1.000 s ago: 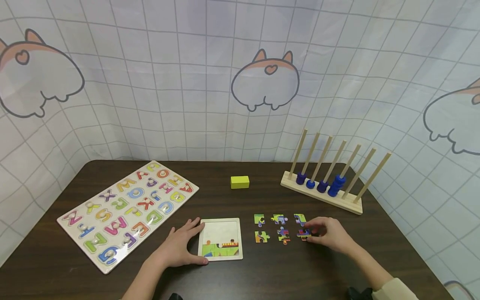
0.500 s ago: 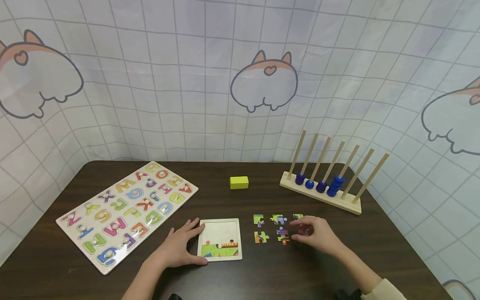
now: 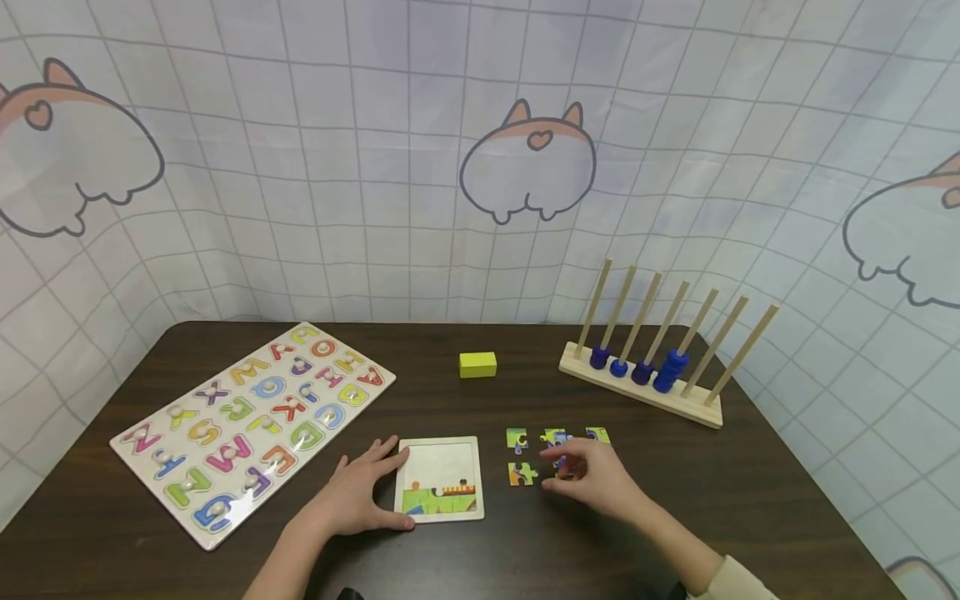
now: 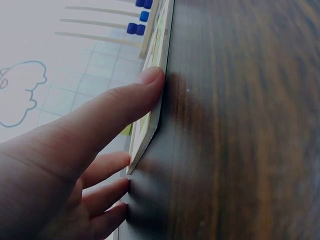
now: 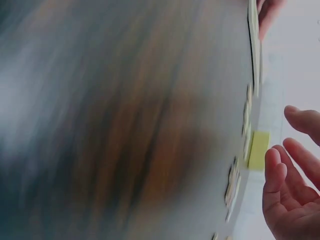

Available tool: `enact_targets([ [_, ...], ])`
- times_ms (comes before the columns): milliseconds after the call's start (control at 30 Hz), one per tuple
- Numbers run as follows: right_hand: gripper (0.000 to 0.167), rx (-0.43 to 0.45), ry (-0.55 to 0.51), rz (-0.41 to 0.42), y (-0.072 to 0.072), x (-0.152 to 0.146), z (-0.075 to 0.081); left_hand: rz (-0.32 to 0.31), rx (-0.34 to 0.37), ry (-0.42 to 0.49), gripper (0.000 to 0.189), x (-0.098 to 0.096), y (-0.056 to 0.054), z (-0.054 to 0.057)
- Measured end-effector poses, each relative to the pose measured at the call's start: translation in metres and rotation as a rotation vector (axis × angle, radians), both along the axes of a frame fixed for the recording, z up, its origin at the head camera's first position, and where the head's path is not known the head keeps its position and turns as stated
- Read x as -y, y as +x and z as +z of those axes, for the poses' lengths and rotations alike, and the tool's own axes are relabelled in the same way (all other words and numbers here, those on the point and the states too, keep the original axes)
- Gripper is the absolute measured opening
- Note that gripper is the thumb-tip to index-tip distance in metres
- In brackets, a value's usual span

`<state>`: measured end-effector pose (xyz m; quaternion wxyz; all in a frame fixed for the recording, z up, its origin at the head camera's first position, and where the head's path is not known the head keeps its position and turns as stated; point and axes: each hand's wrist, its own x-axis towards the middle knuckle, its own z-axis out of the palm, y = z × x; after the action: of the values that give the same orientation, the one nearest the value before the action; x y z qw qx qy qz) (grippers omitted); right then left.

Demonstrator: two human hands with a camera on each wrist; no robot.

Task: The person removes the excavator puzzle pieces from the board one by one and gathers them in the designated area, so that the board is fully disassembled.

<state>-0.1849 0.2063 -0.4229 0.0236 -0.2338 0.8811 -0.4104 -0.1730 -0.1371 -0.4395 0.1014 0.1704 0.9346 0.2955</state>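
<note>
My left hand (image 3: 360, 493) rests at the left side of a small square puzzle tray (image 3: 480, 467). Its thumb touches the near left corner, and its fingertips lie along the left edge. Joined jigsaw pieces (image 3: 450, 501) fill the tray's lower part. My right hand (image 3: 600, 479) hovers over loose pieces right of the tray, thumb and fingers apart with nothing between them, as the right wrist view also shows. A green piece (image 3: 517, 438), an orange-green piece (image 3: 522, 474) and a piece at the back right (image 3: 597, 434) show. The hand partly or wholly hides the others.
On the left lies a white alphabet peg board (image 3: 251, 425). A yellow block (image 3: 477, 365) stands behind the tray. The wooden peg stand (image 3: 641, 385) with blue beads is at the back right. A printed cloth (image 3: 405, 167) hangs behind the dark table (image 3: 480, 571).
My right hand has moved left, from the rightmost near piece to over the middle pieces, covering part of them. My left hand has stayed at the tray.
</note>
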Motion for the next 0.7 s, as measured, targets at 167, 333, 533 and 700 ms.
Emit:
enact_targets([
  [167,0.031,0.016,0.018,0.036,0.000,0.018,-0.003,0.001,-0.003,-0.001,0.095,0.000,0.001,0.001],
  [333,0.031,0.033,0.008,0.084,0.001,0.035,-0.006,-0.002,-0.009,0.005,0.094,0.000,0.001,-0.001],
  [533,0.029,0.034,0.019,0.127,0.001,0.058,-0.007,-0.004,-0.001,0.013,0.095,0.000,0.001,-0.002],
  [700,0.028,0.033,0.038,0.170,-0.003,0.078,-0.004,0.002,-0.007,0.004,0.095,0.001,0.001,-0.001],
])
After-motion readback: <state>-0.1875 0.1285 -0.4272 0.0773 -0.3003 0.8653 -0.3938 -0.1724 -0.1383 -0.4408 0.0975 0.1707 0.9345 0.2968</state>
